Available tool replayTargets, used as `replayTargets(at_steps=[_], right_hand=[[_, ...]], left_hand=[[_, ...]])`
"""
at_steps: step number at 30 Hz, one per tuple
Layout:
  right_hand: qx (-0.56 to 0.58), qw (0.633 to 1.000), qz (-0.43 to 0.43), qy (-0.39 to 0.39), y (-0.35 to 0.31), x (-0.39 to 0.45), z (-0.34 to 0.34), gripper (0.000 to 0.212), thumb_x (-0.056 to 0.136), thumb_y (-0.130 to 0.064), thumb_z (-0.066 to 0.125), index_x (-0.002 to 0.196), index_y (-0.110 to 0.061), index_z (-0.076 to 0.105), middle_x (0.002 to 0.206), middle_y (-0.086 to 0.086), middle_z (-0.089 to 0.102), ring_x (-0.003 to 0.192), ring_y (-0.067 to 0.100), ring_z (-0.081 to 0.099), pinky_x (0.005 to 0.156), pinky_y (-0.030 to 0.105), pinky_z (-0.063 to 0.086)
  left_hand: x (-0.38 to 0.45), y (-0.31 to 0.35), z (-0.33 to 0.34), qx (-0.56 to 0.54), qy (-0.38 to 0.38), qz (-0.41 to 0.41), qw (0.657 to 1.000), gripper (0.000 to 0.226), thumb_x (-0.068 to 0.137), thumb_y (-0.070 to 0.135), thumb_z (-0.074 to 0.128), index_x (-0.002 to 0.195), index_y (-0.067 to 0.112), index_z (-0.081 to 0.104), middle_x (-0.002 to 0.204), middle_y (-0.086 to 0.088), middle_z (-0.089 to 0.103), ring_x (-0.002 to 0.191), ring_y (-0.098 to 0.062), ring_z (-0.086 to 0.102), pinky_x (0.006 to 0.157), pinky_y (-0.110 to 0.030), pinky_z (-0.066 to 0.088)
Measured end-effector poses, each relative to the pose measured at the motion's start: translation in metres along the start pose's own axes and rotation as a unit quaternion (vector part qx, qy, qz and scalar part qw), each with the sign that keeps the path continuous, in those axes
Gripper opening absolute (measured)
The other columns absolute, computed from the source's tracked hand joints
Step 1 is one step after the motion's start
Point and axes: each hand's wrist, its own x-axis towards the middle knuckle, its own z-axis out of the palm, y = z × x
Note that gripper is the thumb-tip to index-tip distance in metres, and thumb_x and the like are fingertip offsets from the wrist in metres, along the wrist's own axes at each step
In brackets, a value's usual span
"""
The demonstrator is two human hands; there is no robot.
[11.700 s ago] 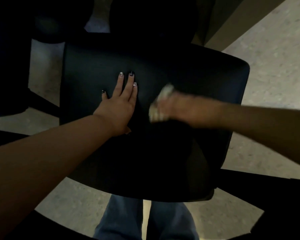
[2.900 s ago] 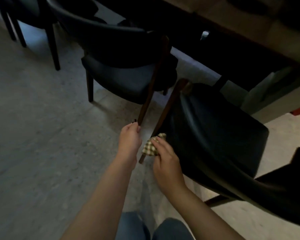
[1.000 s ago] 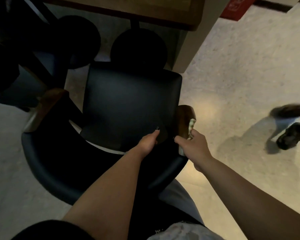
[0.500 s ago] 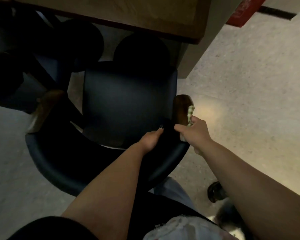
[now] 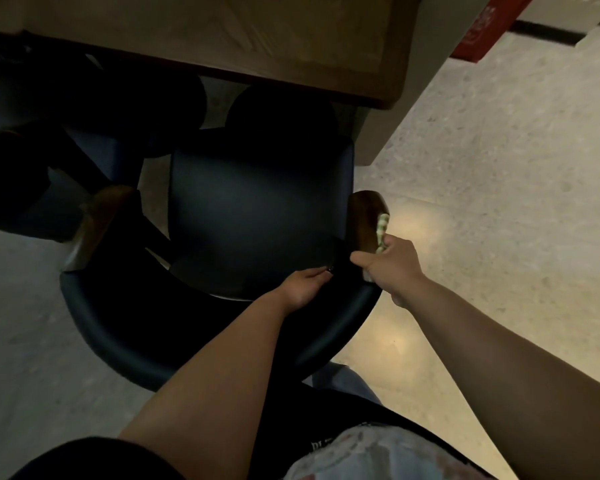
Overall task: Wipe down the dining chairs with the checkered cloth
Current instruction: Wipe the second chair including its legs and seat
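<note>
Below, right hand (image 5: 394, 263) gripping checkered cloth (image 5: 381, 230) against wooden armrest (image 5: 362, 220), left hand (image 5: 303, 284) curled on dark chair's backrest (image 5: 118, 337) (grip unclear).

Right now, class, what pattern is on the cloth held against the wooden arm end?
A green-and-cream check on the cloth, seen in the head view.

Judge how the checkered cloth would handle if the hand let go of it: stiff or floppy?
Probably floppy: the cloth is bunched in the right hand and bends over the wooden armrest. Likely light, since a loose grip carries it. It would probably slide off the narrow, polished-looking armrest rather than stay.
</note>
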Motion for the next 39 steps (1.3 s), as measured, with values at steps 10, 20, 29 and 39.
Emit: replayTargets(at_steps=[10, 20, 29, 39], right_hand=[[0.019, 1.0, 0.016, 0.011, -0.012, 0.01, -0.001, 0.039, 0.056, -0.025, 0.08, 0.091, -0.014, 0.067, 0.087, 0.009, 0.068, 0.077, 0.024, 0.067, 0.059, 0.028, 0.054], [0.036, 0.999, 0.01, 0.029, -0.032, 0.02, 0.0, 0.028, 0.06, -0.021, 0.08, 0.084, -0.017, 0.068, 0.082, 0.006, 0.069, 0.075, 0.022, 0.067, 0.061, 0.03, 0.056], [-0.011, 0.992, -0.078, 0.097, -0.035, -0.01, -0.004, 0.009, 0.083, -0.031, 0.065, 0.085, -0.022, 0.066, 0.073, -0.004, 0.064, 0.068, 0.014, 0.061, 0.058, 0.026, 0.047], [0.137, 0.969, -0.191, 0.077, -0.083, -0.079, -0.048, 0.008, 0.084, -0.023, 0.063, 0.081, -0.03, 0.067, 0.083, -0.008, 0.071, 0.082, 0.014, 0.068, 0.07, 0.034, 0.057]], left_hand=[[0.006, 0.013, -0.007, -0.012, -0.006, -0.003, 1.0, 0.048, 0.098, 0.042, 0.052, 0.143, 0.025, 0.047, 0.142, -0.002, 0.052, 0.126, -0.016, 0.05, 0.106, -0.024, 0.035], [0.008, 0.039, -0.024, 0.021, -0.015, 0.006, 1.0, 0.047, 0.1, 0.039, 0.048, 0.144, 0.024, 0.045, 0.144, -0.004, 0.05, 0.128, -0.018, 0.048, 0.105, -0.025, 0.034], [-0.007, 0.054, -0.03, 0.094, 0.014, 0.027, 0.995, 0.041, 0.1, 0.024, 0.052, 0.139, 0.012, 0.051, 0.136, -0.011, 0.056, 0.122, -0.021, 0.055, 0.099, -0.021, 0.039], [-0.096, 0.094, -0.036, -0.082, 0.119, 0.16, 0.976, 0.032, 0.096, 0.024, 0.057, 0.128, 0.022, 0.059, 0.115, 0.002, 0.068, 0.101, -0.007, 0.064, 0.068, -0.016, 0.045]])
